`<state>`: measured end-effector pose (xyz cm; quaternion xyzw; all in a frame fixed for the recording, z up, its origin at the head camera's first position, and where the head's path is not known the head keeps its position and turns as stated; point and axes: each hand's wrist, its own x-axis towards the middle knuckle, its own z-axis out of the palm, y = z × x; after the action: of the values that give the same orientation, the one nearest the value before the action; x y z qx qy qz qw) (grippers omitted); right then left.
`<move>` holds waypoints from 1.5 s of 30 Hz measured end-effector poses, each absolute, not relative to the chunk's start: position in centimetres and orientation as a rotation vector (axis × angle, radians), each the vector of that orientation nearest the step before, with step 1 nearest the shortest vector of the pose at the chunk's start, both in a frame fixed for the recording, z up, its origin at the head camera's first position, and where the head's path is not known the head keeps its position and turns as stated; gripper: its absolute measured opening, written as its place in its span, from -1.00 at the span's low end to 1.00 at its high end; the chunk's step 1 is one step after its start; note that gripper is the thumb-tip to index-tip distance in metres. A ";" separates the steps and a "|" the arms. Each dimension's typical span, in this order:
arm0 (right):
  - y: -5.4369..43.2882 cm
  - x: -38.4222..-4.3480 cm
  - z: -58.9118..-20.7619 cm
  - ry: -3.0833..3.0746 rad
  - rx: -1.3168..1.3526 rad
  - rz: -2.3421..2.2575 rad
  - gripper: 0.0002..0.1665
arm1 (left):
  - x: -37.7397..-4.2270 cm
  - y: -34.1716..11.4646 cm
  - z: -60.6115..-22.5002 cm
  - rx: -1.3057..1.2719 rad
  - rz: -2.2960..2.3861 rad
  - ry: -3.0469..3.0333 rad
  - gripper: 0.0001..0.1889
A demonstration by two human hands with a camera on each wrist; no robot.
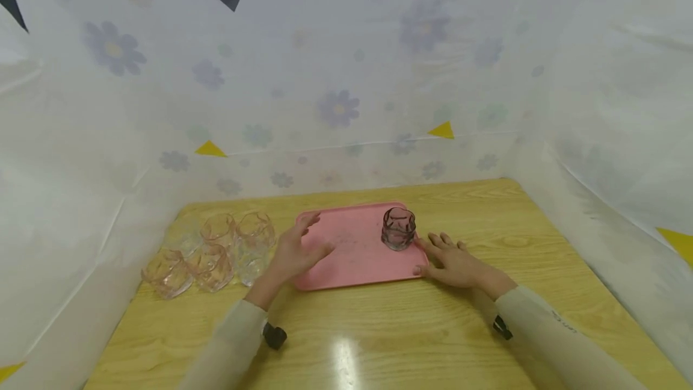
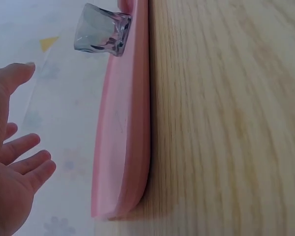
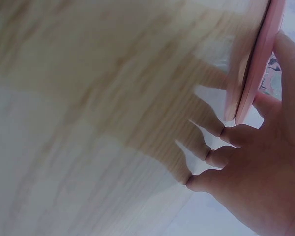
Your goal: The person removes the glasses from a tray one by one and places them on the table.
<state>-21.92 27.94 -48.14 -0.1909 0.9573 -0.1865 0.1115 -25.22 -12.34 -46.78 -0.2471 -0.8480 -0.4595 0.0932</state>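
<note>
A pink tray (image 1: 346, 275) lies on the wooden table, with one dark tinted glass (image 1: 398, 229) standing upright near its right end. My left hand (image 1: 295, 253) is over the tray's left end, thumb and fingers spread apart and nothing between them. In the left wrist view, the same hand (image 2: 14, 162) is clear of the tray's side. My right hand (image 1: 455, 262) is at the tray's right edge, its fingers extended. The right wrist view shows that hand (image 3: 270, 157) with the thumb and index finger at the tray rim (image 3: 263, 59) and other fingertips on the table.
Left of the tray stand several glasses in rows, among them a pink-tinted glass (image 1: 211, 266) and a clear glass (image 1: 251, 263). White sheeting (image 1: 335, 65) with printed flowers encloses the table (image 1: 411, 330) at the back and sides.
</note>
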 end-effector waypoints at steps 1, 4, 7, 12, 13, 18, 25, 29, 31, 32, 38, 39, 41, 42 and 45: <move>27.9 -21.9 -48.2 2.810 -0.561 -0.549 -0.01 | -25.5 -11.9 -46.9 -0.761 -1.373 -2.515 -0.20; 27.9 -22.0 -48.3 2.812 -0.560 -0.547 -0.01 | -26.1 -10.8 -47.0 -0.811 -1.393 -2.522 -0.19; 27.9 -22.1 -48.4 2.815 -0.558 -0.548 0.00 | -26.6 -9.7 -47.1 -0.829 -1.429 -2.531 -0.18; 27.8 -22.0 -48.4 2.814 -0.552 -0.546 -0.01 | -27.0 -7.7 -47.4 -0.830 -1.502 -2.542 -0.20; 27.8 -21.9 -48.4 2.815 -0.550 -0.546 -0.01 | -27.1 -7.3 -47.5 -0.825 -1.516 -2.552 -0.21; 27.8 -21.8 -48.2 2.819 -0.540 -0.541 -0.01 | -27.6 -5.2 -47.8 -0.836 -1.557 -2.585 -0.20; 27.7 -21.7 -48.0 2.821 -0.528 -0.534 -0.01 | -28.2 -2.8 -48.0 -0.845 -1.645 -2.630 -0.15; 27.6 -21.7 -48.0 2.826 -0.528 -0.527 -0.01 | -28.4 -1.8 -48.2 -0.872 -1.646 -2.643 -0.14; 27.6 -21.7 -48.0 2.828 -0.529 -0.528 -0.01 | -28.5 -1.4 -48.3 -0.885 -1.641 -2.651 -0.13; 27.6 -21.7 -47.9 2.827 -0.529 -0.527 -0.01 | -28.5 -1.2 -48.3 -0.885 -1.640 -2.660 -0.12; 27.6 -21.6 -47.9 2.814 -0.523 -0.542 -0.01 | -28.8 0.0 -48.2 -0.873 -1.602 -2.710 -0.08; 27.6 -21.6 -47.8 2.812 -0.524 -0.545 -0.01 | -28.9 0.1 -48.3 -0.878 -1.594 -2.712 -0.08; 27.6 -21.6 -47.8 2.812 -0.519 -0.539 -0.01 | -29.0 0.5 -48.4 -0.886 -1.603 -2.709 -0.09; 27.6 -21.7 -47.9 2.811 -0.516 -0.535 -0.01 | -29.1 0.6 -48.4 -0.890 -1.609 -2.709 -0.09; 27.6 -21.7 -47.9 2.802 -0.515 -0.535 0.00 | -29.2 1.0 -48.5 -0.897 -1.633 -2.704 -0.09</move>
<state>-21.72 27.63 -47.89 -0.1764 0.9595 -0.1832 0.1212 -29.17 1.00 -48.53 -0.2726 -0.8214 -0.4959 -0.0710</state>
